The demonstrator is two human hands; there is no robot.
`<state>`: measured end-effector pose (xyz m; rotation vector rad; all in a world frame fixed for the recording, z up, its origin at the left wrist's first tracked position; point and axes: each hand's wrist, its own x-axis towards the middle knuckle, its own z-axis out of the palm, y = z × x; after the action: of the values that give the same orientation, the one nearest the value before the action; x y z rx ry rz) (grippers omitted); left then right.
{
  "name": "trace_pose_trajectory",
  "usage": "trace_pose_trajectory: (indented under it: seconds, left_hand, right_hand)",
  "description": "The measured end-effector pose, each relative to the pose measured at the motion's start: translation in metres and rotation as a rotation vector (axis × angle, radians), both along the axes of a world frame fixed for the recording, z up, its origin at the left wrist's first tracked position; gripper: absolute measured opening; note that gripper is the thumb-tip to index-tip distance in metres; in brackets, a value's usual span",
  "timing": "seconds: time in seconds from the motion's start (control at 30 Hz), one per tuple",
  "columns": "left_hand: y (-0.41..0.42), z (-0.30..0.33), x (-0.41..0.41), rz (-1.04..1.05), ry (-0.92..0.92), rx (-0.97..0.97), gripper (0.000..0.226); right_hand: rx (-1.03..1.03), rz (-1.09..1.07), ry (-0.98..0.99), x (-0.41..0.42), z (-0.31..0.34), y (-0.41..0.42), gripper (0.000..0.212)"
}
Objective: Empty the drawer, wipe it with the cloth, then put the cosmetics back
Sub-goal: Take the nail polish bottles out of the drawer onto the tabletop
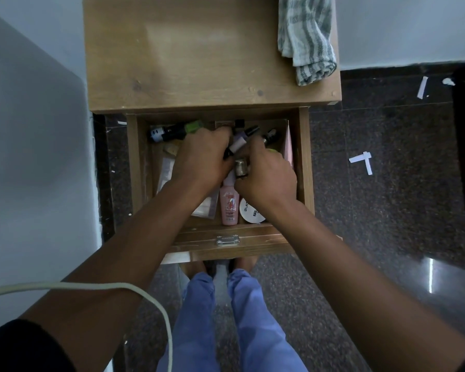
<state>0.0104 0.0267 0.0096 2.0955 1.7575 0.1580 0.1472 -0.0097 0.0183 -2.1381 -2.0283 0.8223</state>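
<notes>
While both arms reach into the open drawer (305, 167) at the middle of the frame, I see my left hand (203, 157) curled over a cluster of small cosmetics, pinching a white-and-black tube (236, 145). My right hand (269, 175) grips a small metallic-capped bottle (240, 167). Just below them lie a pink bottle (229, 208) and a white round jar (250, 212). On the counter (188, 55), upper right of the frame, the striped cloth (306, 38) lies bunched.

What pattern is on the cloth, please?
Grey and white stripes; the cloth shows best in the head view.
</notes>
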Motion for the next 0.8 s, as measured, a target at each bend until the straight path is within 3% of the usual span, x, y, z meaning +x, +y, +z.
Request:
trace_pose_trajectory:
  seconds: [0.17, 0.3, 0.57, 0.8]
  left_hand:
    - [-0.02, 0.011, -0.016, 0.165, -0.29, 0.025, 0.027]
    - [-0.032, 0.021, -0.023, 0.268, -0.405, 0.057, 0.025]
    - [-0.042, 0.053, -0.037, 0.365, -0.594, 0.192, 0.032]
    - [-0.018, 0.077, -0.053, 0.378, -0.682, 0.319, 0.029]
  right_hand:
    - [-0.068, -0.153, 0.052, 0.006, 0.008, 0.004, 0.032]
    - [-0.07, -0.249, 0.211, 0.006, 0.019, 0.008, 0.026]
    - [0.117, -0.222, 0.459, 0.004, 0.061, 0.021, 0.021]
    - [0.336, -0.165, 0.554, -0.026, 0.077, 0.062, 0.019]
